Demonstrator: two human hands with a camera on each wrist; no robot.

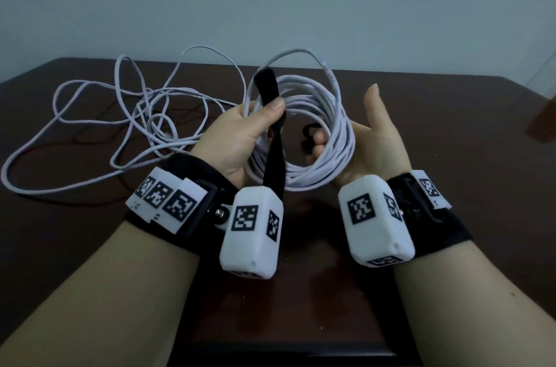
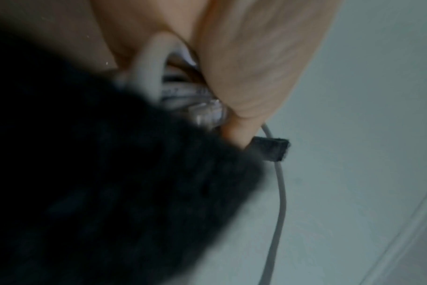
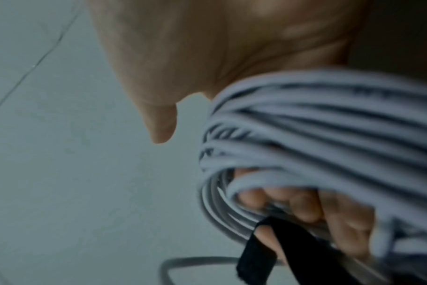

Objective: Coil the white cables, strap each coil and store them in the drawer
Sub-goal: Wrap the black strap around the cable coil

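Observation:
I hold a white cable coil [image 1: 316, 114] upright above the dark brown table [image 1: 451, 201]. My left hand [image 1: 261, 117] grips the coil's left side, and its thumb presses a black strap [image 1: 275, 156] against the turns. The strap sticks up above the thumb and hangs down past the wrist. My right hand [image 1: 337, 141] curls its fingers round the coil's right side, thumb pointing up. In the right wrist view the coil [image 3: 317, 119] crosses the palm above the fingers [image 3: 293, 204] and the strap [image 3: 276, 243]. The left wrist view is blurred, showing the strap end [image 2: 271, 148] and one cable strand [image 2: 279, 202].
A second white cable [image 1: 120, 114] lies loose and tangled on the table's left half. A small black looped thing, perhaps another strap [image 1: 310, 133], lies on the table behind the coil. A grey wall stands behind; the table's front edge runs below my forearms.

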